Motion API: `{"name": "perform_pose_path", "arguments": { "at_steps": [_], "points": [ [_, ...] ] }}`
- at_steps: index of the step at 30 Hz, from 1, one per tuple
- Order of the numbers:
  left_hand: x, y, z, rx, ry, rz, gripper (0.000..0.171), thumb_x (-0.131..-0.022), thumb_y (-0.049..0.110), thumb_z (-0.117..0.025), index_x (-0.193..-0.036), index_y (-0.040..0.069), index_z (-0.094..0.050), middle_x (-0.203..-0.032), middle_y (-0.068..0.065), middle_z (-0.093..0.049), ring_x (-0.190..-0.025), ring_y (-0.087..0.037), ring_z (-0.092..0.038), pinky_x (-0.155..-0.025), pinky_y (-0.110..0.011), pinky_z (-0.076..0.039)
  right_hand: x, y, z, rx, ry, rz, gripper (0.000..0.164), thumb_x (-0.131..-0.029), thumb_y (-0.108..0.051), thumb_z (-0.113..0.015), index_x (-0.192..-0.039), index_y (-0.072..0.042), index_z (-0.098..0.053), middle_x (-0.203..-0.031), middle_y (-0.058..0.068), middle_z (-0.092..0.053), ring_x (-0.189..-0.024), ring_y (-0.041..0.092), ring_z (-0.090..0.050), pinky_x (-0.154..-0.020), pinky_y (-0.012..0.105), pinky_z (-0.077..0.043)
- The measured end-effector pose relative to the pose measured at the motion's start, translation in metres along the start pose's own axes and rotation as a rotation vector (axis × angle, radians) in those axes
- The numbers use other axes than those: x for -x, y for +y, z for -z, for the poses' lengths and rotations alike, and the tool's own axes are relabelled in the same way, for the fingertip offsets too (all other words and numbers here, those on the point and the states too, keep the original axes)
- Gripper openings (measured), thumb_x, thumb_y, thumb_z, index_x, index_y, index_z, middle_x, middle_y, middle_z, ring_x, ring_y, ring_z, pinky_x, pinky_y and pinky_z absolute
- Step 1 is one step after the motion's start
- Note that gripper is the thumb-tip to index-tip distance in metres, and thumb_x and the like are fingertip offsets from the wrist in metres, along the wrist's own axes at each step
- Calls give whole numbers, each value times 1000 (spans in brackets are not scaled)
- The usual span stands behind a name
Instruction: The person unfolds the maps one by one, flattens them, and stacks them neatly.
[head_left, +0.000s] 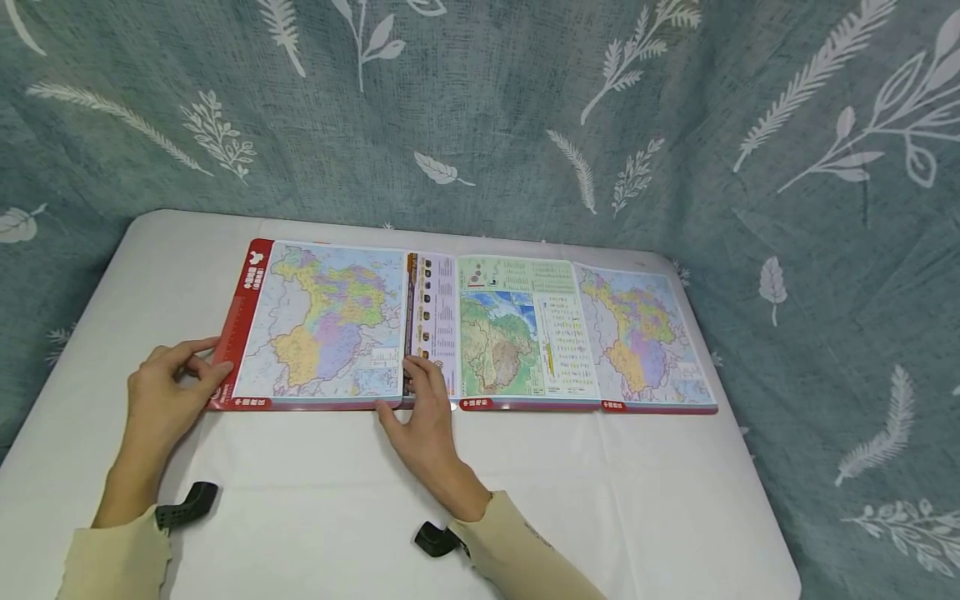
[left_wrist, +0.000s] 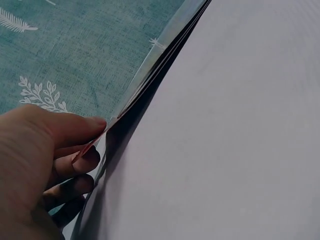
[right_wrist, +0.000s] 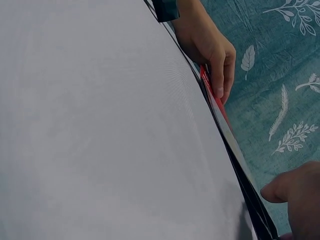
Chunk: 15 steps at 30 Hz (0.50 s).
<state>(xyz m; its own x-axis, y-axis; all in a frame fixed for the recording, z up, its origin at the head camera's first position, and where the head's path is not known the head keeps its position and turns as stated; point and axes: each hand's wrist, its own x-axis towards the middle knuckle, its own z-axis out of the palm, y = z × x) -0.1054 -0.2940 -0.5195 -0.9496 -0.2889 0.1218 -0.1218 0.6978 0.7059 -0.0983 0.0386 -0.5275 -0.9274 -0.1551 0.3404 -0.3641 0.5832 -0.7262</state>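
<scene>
A glossy map sheet (head_left: pixel 326 325) with a red left border lies on the table. My left hand (head_left: pixel 161 392) pinches that border near the front corner; the left wrist view shows its thumb above the thin edge and a finger below. Over the sheet's right front corner is my right hand (head_left: pixel 427 429), thumb at the front edge and fingertips resting near the right side. To the right lie a text strip (head_left: pixel 444 292), a green-and-blue relief map (head_left: pixel 502 342) and another coloured map (head_left: pixel 637 333). Whether these panels are joined cannot be told.
A white cloth covers the table (head_left: pixel 337 517), whose far edge runs just behind the maps. Grey-green curtain (head_left: pixel 480 108) with white leaf prints hangs behind and to the right. Black wrist devices (head_left: pixel 187 504) protrude from both sleeves.
</scene>
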Motion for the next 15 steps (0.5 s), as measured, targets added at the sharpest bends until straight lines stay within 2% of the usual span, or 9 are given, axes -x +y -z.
{"name": "perform_pose_path", "arguments": {
  "at_steps": [5,15],
  "points": [
    [0,3,-1,-3,-9,-27,50,-96,21,-78,-140,1,-65,-92,-17,-61,-92,-25,-44,-81,-41,-31,-1,-1,3,-9,6,-7,64,-87,-13,-84,-142,5,-56,-146,19,-52,-122,28,-61,-98,38,-55],
    [-1,14,-6,-3,-34,-92,52,-93,19,-81,-139,-1,-65,-83,-14,-58,-87,-24,-43,-80,-42,-29,-3,2,14,-24,0,-82,63,-89,-12,-82,-143,5,-55,-149,18,-50,-125,27,-59,-99,35,-56]
  ]
}}
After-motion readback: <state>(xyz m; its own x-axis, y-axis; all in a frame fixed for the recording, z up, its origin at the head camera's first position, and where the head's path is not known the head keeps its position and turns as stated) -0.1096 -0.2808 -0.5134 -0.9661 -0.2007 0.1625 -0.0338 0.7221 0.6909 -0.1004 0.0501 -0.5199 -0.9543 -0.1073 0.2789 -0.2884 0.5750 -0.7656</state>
